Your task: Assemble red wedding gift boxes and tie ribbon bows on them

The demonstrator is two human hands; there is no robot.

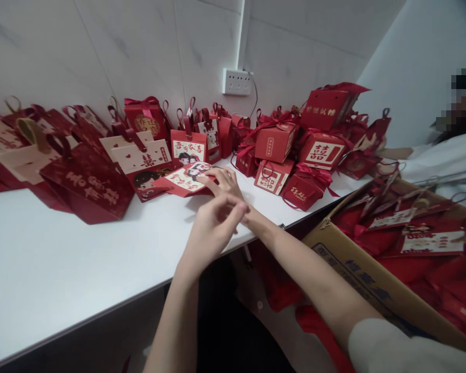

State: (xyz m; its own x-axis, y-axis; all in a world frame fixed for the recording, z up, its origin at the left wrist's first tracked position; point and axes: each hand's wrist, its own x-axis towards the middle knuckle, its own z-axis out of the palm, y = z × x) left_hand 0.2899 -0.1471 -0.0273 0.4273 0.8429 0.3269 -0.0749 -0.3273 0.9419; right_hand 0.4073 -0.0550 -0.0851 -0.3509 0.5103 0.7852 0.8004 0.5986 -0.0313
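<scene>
A red gift box (184, 178) with a white panel, a cartoon couple and dark lettering is tilted over the white table. At its right end is my right hand (226, 182), its fingers bent onto the box; the grip underneath is hidden. My left hand (213, 225) hangs in front of the table's near edge, thumb and fingers loosely curved and apart, nothing seen in it. It partly covers the right wrist. Just behind the held box stands a similar gift box (188, 146) with a ribbon loop. To its left is another box (143, 160) with a double-happiness sign.
Red gift boxes (97, 186) line the wall on the left. More are stacked (275, 140) on the right. A cardboard carton (341, 259) full of red boxes stands at the lower right. Behind it a person's sleeve (438, 160) reaches in. A power socket (236, 83) is on the wall.
</scene>
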